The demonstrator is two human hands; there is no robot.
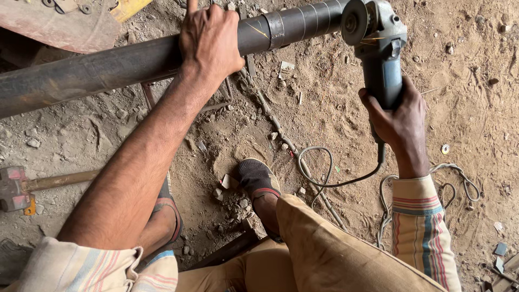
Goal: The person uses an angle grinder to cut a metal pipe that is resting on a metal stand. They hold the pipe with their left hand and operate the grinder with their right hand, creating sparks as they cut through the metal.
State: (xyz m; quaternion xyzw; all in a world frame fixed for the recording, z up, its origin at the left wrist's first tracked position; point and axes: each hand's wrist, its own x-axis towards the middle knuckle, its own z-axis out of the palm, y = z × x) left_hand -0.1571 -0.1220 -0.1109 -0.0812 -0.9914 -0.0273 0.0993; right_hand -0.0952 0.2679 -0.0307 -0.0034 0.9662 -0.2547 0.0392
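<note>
A long dark steel pipe (97, 67) runs across the top of the view, slanting up to the right. My left hand (210, 40) lies on top of it, fingers wrapped over the far side. My right hand (399, 116) grips the blue-grey body of an angle grinder (378, 48). The grinder's disc (354, 21) touches the pipe's right part, where a few small sparks show. The grinder's cable (330, 181) loops down over the dirt.
Sandy ground with stones and debris lies below. A sledgehammer (21, 186) rests at the left. My feet in dark sandals (258, 178) stand under the pipe. A thin rod (286, 140) and tangled wire (457, 181) lie on the ground. Rusty metal (65, 24) sits at top left.
</note>
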